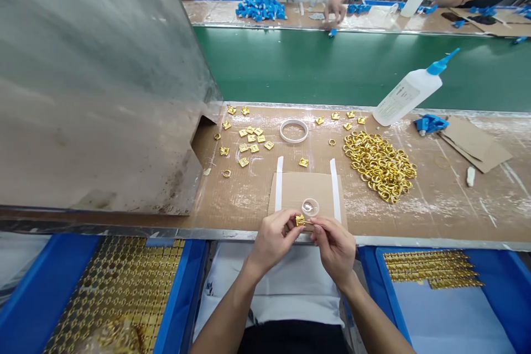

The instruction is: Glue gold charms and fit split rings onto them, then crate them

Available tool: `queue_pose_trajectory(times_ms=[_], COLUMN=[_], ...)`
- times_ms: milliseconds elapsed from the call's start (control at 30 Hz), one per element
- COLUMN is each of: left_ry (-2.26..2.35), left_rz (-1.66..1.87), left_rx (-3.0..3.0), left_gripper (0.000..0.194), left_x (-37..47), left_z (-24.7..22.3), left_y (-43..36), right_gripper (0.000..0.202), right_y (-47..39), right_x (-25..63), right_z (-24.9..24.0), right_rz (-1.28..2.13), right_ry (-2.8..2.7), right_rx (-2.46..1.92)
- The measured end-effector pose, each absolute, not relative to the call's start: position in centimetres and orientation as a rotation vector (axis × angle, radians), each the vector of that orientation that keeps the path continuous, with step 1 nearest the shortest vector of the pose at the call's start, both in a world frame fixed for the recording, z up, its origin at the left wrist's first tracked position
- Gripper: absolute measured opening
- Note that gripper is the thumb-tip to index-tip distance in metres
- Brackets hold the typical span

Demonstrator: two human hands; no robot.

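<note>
My left hand point(271, 240) pinches a small gold square piece point(299, 220) between thumb and fingertips at the table's front edge. In the fingers of my right hand point(337, 249) is a thin needle-like stick point(307, 223), its tip at the gold piece. Just beyond the fingertips, a small round clear dish point(310, 207) sits on a cardboard pad point(307, 183) with white tape strips along its sides. One loose gold square point(303, 162) lies behind the pad. A heap of gold rings point(379, 166) is to the right, and several gold squares point(250, 138) lie scattered to the left.
A large metal housing point(103, 88) blocks the left side. A white roll ring point(293, 131) and a tilted bottle with a blue nozzle point(409, 94) stand near the green belt point(290, 66). Blue trays point(194, 287) flank my lap. Across the belt, another person's hand point(335, 10) works.
</note>
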State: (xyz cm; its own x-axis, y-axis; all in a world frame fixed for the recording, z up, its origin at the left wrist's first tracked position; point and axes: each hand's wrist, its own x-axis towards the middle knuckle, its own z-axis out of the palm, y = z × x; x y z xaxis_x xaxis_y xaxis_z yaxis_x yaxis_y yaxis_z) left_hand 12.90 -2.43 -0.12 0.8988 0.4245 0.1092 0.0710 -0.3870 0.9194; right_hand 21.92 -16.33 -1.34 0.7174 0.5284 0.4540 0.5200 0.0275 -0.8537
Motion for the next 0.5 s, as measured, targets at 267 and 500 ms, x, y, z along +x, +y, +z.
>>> queue_pose_trajectory(times_ms=[267, 500], left_ry=[0.356, 0.353], left_rz=[0.391, 0.407], left_rx=[1.95, 1.951], left_gripper=[0.012, 0.012], left_x=[12.89, 12.9], left_z=[-0.03, -0.32], left_y=[-2.5, -2.51], right_gripper=[0.019, 0.019], right_y=[-16.38, -16.35], right_x=[22.1, 22.08], right_z=[-1.16, -1.34], right_rz=[0.008, 0.005], right_ry=[-0.901, -0.904], right_rx=[-1.617, -1.618])
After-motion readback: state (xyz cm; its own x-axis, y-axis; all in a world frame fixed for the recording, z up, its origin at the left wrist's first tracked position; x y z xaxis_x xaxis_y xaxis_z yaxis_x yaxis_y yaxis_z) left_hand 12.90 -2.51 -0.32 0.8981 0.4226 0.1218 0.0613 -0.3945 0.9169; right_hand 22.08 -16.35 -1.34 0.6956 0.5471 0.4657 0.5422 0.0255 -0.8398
